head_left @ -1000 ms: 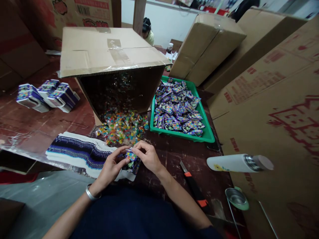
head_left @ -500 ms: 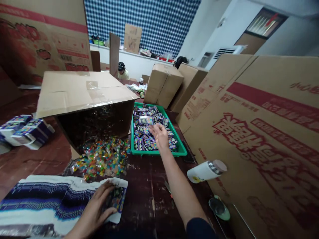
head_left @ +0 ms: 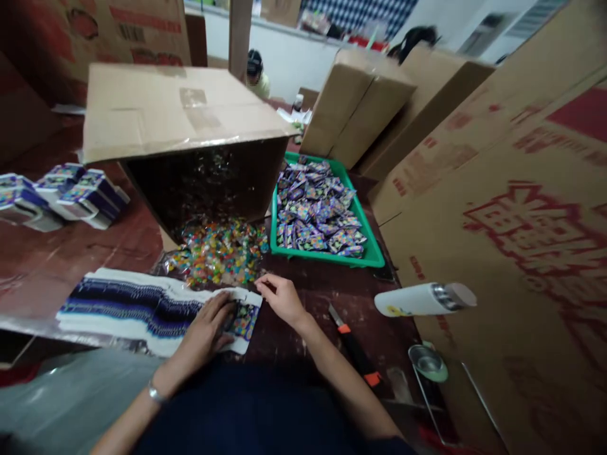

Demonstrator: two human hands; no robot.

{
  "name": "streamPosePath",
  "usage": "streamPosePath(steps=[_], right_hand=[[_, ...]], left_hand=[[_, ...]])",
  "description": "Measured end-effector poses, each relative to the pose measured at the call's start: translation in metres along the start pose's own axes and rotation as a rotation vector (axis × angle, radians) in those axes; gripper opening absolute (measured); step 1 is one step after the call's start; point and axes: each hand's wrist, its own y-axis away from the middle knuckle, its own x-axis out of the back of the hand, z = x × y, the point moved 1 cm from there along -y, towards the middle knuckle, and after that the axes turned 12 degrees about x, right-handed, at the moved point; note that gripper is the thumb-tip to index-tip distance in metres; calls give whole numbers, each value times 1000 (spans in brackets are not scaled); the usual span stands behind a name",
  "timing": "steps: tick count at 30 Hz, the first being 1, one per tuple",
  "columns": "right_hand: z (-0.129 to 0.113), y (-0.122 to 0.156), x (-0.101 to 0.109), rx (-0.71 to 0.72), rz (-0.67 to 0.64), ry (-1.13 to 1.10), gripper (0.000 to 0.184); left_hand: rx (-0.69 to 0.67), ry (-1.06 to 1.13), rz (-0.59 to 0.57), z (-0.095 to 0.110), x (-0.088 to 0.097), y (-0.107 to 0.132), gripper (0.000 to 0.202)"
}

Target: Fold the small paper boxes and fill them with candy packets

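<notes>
My left hand (head_left: 205,330) lies flat on the near end of a fanned row of flat printed packet sleeves (head_left: 137,308), fingers spread over the top one. My right hand (head_left: 281,296) rests by the corner of that top sleeve, fingertips pinched at its edge; what they hold, if anything, is too small to make out. Just beyond the hands lies a heap of clear bags of coloured candy (head_left: 218,251), spilling from a tipped cardboard box (head_left: 180,120). A green tray (head_left: 374,256) to the right holds several filled purple packets (head_left: 318,208).
A white flask (head_left: 422,298) lies on its side at the right, with its steel cap (head_left: 428,363) nearer me. An orange-and-black utility knife (head_left: 355,347) lies by my right forearm. Stacked printed boxes (head_left: 61,193) sit far left. Large cartons (head_left: 512,208) wall the right side. Another person (head_left: 256,69) sits beyond.
My right hand has come back from the green tray, where it let go of a packet, to the sleeves in front of me. My left hand stayed on the sleeve row.
</notes>
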Motion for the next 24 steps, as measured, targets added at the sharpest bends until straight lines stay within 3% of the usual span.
streamPosePath(steps=[3, 6, 12, 16, 24], right_hand=[[5, 16, -10, 10, -88, 267, 19], [6, 25, -19, -31, -129, 382, 22], [-4, 24, -11, 73, 65, 134, 10], [-7, 23, -8, 150, 24, 98, 16], [10, 29, -31, 119, -12, 92, 38]], left_hand=[[43, 18, -35, 4, 5, 0, 66], [64, 15, -35, 6, 6, 1, 73], [58, 19, -17, 8, 7, 1, 72], [47, 42, -16, 7, 6, -2, 66], [70, 119, -53, 7, 13, -2, 72]])
